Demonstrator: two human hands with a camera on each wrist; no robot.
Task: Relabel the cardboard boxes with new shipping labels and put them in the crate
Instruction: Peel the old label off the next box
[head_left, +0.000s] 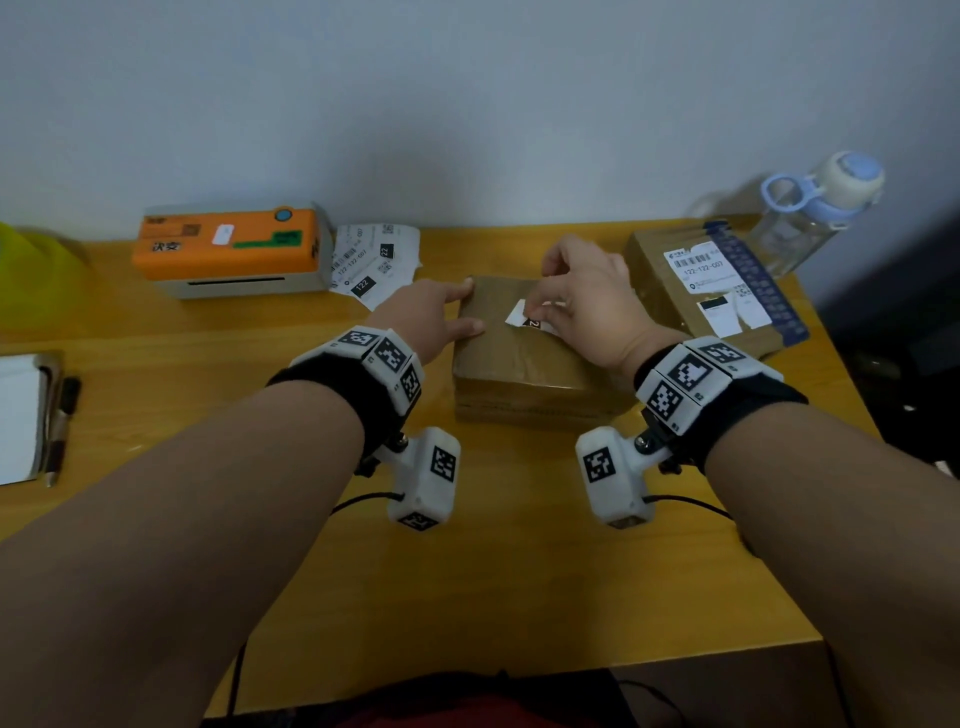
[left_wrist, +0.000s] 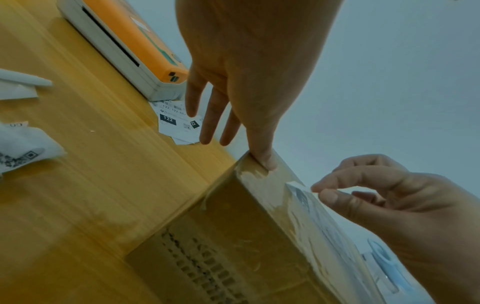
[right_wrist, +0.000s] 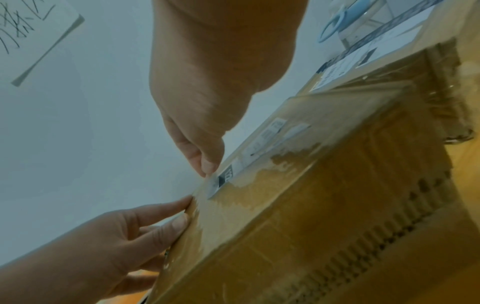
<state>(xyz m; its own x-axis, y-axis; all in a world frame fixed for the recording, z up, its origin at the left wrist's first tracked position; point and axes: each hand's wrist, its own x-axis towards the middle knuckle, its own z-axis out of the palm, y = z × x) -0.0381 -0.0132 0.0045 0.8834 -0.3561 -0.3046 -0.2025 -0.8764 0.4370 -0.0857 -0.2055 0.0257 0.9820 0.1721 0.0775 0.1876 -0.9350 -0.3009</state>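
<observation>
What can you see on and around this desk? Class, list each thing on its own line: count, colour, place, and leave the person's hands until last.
Cardboard box: one, brown, desk centre, under both hands.
Old label: one, white, partly peeled, on that box's top.
Second cardboard box: one, brown, labelled, right rear.
Label printer: one, orange and white, left rear.
Loose labels: a few, white, beside the printer.
Water bottle: one, clear with blue lid, far right rear.
Notepad: one, white, left edge.
Pen: one, dark, beside the notepad.
Desk: one, yellow wood.
Left hand: steadies the box's left edge.
Right hand: pinches the old label.
</observation>
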